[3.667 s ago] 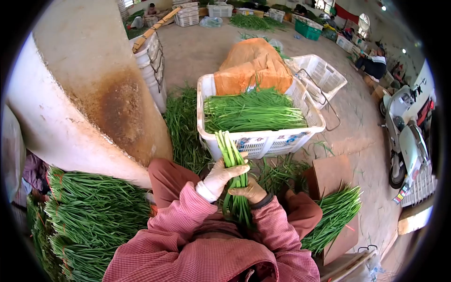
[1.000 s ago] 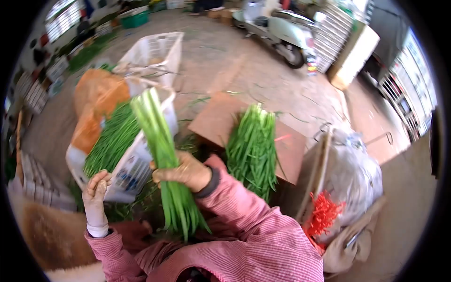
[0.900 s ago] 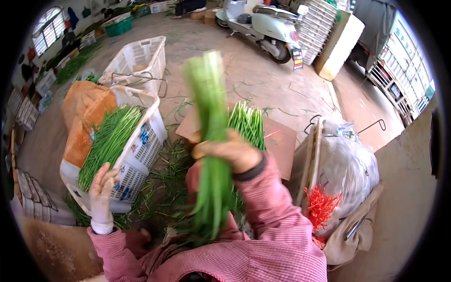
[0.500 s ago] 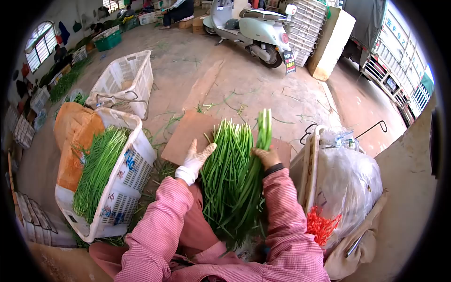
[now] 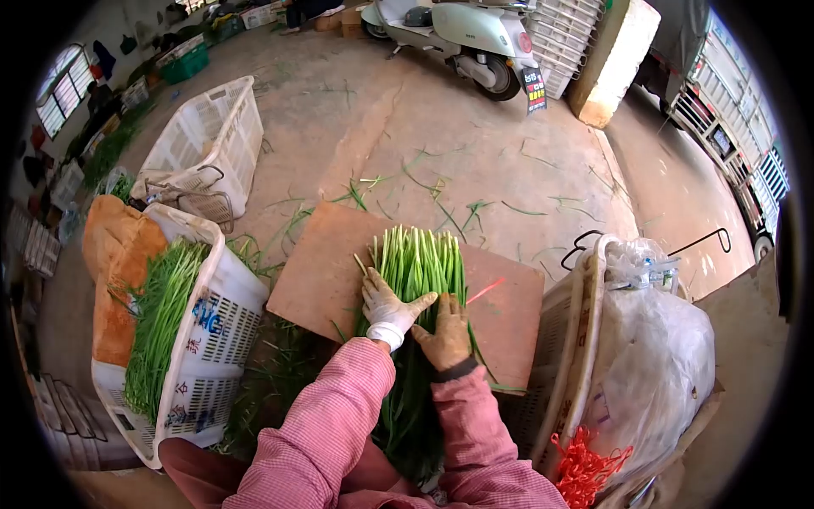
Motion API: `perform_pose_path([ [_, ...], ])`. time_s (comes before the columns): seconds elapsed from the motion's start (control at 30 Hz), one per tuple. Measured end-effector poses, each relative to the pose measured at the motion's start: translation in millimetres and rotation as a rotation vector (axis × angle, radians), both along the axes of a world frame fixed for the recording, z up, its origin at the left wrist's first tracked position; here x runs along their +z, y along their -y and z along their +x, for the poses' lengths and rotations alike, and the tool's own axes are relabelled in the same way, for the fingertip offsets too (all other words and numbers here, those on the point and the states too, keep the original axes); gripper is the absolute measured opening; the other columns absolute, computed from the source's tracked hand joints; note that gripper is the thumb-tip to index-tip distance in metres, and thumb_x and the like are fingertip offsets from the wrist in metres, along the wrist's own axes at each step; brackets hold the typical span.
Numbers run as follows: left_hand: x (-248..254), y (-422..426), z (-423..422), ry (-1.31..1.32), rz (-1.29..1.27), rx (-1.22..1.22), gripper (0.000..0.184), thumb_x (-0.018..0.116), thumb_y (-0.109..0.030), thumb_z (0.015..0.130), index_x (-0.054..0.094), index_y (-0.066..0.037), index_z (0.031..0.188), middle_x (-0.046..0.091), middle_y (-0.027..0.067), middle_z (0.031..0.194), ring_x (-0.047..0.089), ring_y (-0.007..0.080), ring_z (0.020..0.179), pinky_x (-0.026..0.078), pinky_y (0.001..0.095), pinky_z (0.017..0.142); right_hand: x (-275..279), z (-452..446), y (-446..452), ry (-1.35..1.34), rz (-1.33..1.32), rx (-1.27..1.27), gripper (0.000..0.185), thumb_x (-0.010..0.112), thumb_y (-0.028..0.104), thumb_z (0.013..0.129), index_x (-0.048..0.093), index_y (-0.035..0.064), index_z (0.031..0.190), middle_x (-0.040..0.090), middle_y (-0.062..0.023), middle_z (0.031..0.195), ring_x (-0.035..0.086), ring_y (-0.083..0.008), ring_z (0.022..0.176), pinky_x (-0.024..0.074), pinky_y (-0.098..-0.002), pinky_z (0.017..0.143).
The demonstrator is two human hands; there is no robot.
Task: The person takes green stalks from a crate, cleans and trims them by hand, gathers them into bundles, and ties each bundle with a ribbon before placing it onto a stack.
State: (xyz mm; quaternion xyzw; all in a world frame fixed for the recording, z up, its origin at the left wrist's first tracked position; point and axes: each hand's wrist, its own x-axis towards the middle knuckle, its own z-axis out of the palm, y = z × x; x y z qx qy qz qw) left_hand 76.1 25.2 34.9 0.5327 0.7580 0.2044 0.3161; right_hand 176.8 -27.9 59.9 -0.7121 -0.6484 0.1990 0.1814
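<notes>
A thick bundle of garlic chives point(image 5: 420, 259) lies on a brown board point(image 5: 509, 318) in front of me, pale cut ends pointing away and the dark leaves running down between my arms. My left hand point(image 5: 390, 304), in a white glove, rests flat on the bundle's left side, fingers stretched and thumb out to the right. Beside it, my right hand point(image 5: 445, 335), in a tan glove, lies over the right side with its fingers extended. The thumbs come close together over the stalks. A thin red strip point(image 5: 486, 290) sits on the board to the right.
On the left, a white crate point(image 5: 237, 327) holds more chives and an orange-brown slab; another crate point(image 5: 242, 148) stands behind it. To the right are a crate point(image 5: 560, 382) draped with clear plastic and red ties point(image 5: 585, 467). A scooter point(image 5: 475, 51) and truck point(image 5: 729, 110) stand farther off.
The separate handful in my right hand has come down onto the bundle. Both hands have moved together on top of it, and the left now touches the stalks. The view has shifted slightly.
</notes>
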Motion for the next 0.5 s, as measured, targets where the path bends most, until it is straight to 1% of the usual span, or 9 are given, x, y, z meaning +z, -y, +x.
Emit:
perform_pose_path([
  [0.03, 1, 0, 2, -0.044, -0.012, 0.006, 0.126, 0.064, -0.069, 0.049, 0.0, 0.0, 0.133, 0.01, 0.0238, 0.137, 0.01, 0.0342, 0.128, 0.015, 0.0458, 0.101, -8, 14, 0, -0.073, 0.209, -0.031, 0.072, 0.063, 0.024, 0.071, 0.028, -0.0093, 0.124, 0.033, -0.0296, 0.124, 0.032, -0.043, 0.115, 0.0276, -0.0427, 0.097],
  [0.07, 4, 0, 3, -0.041, -0.021, 0.005, 0.126, 0.064, -0.069, 0.049, 0.0, 0.0, 0.133, 0.01, 0.0238, 0.137, 0.01, 0.0342, 0.128, 0.015, 0.0458, 0.101, -10, 23, -7, -0.216, 0.367, -0.121, 0.062, 0.058, 0.02, 0.075, 0.03, -0.0094, 0.122, 0.035, -0.031, 0.122, 0.033, -0.0432, 0.114, 0.0294, -0.0427, 0.095],
  [0.17, 13, 0, 3, -0.211, -0.13, 0.032, 0.125, 0.063, -0.07, 0.049, 0.001, 0.0, 0.133, 0.016, 0.024, 0.135, 0.015, 0.0335, 0.127, 0.018, 0.047, 0.1, -37, 46, -46, -0.185, 0.333, -0.274, 0.053, 0.05, 0.02, 0.081, 0.031, -0.0102, 0.12, 0.043, -0.0329, 0.113, 0.042, -0.0423, 0.106, 0.0351, -0.0434, 0.089],
  [0.23, 17, 3, 1, -0.136, -0.176, 0.028, 0.125, 0.063, -0.069, 0.05, 0.0, -0.001, 0.133, 0.015, 0.0237, 0.136, 0.017, 0.0332, 0.126, 0.018, 0.046, 0.1, -53, 46, -63, -0.187, 0.136, -0.294, 0.049, 0.042, 0.026, 0.086, 0.034, -0.0091, 0.119, 0.053, -0.032, 0.096, 0.052, -0.0418, 0.091, 0.0415, -0.0446, 0.077],
  [0.27, 20, 3, -1, -0.068, -0.217, 0.025, 0.125, 0.064, -0.068, 0.05, -0.002, -0.001, 0.133, 0.014, 0.0234, 0.136, 0.019, 0.033, 0.126, 0.018, 0.0451, 0.101, -57, 40, -66, -0.189, 0.14, -0.283, 0.049, 0.042, 0.026, 0.086, 0.034, -0.0091, 0.119, 0.053, -0.032, 0.096, 0.052, -0.0418, 0.091, 0.0415, -0.0446, 0.077],
  [0.33, 20, 8, 2, -0.062, -0.164, 0.015, 0.121, 0.066, -0.064, 0.052, 0.003, 0.0, 0.133, 0.027, 0.0237, 0.131, 0.033, 0.0326, 0.118, 0.024, 0.0415, 0.098, -70, 27, -66, -0.125, 0.038, -0.312, 0.05, 0.034, 0.033, 0.089, 0.036, -0.0069, 0.119, 0.057, -0.0289, 0.082, 0.055, -0.0422, 0.077, 0.0432, -0.0462, 0.066],
  [0.4, 28, 15, 1, 0.13, -0.165, -0.02, 0.119, 0.067, -0.063, 0.053, 0.008, 0.003, 0.132, 0.031, 0.0244, 0.128, 0.034, 0.0324, 0.117, 0.026, 0.0405, 0.097, -85, 20, -63, -0.375, 0.064, -0.26, 0.05, 0.034, 0.035, 0.09, 0.043, -0.0067, 0.115, 0.056, -0.0288, 0.089, 0.056, -0.0392, 0.082, 0.0442, -0.04, 0.069],
  [0.47, 28, 24, 2, 0.147, -0.18, -0.027, 0.115, 0.065, -0.062, 0.055, 0.011, 0.006, 0.131, 0.034, 0.0246, 0.126, 0.035, 0.0334, 0.116, 0.026, 0.0416, 0.097, -96, 10, -49, -0.644, 0.153, -0.37, 0.046, 0.037, 0.031, 0.09, 0.044, -0.0076, 0.114, 0.057, -0.0258, 0.092, 0.057, -0.0313, 0.082, 0.0446, -0.0349, 0.07],
  [0.5, 13, 29, 7, 0.058, -0.077, 0.002, 0.114, 0.064, -0.062, 0.057, 0.011, 0.006, 0.131, 0.033, 0.0243, 0.126, 0.034, 0.034, 0.116, 0.025, 0.0427, 0.097, -105, 4, -41, -0.638, 0.138, -0.368, 0.046, 0.037, 0.031, 0.09, 0.044, -0.0076, 0.114, 0.057, -0.0258, 0.092, 0.057, -0.0313, 0.082, 0.0446, -0.0349, 0.07],
])
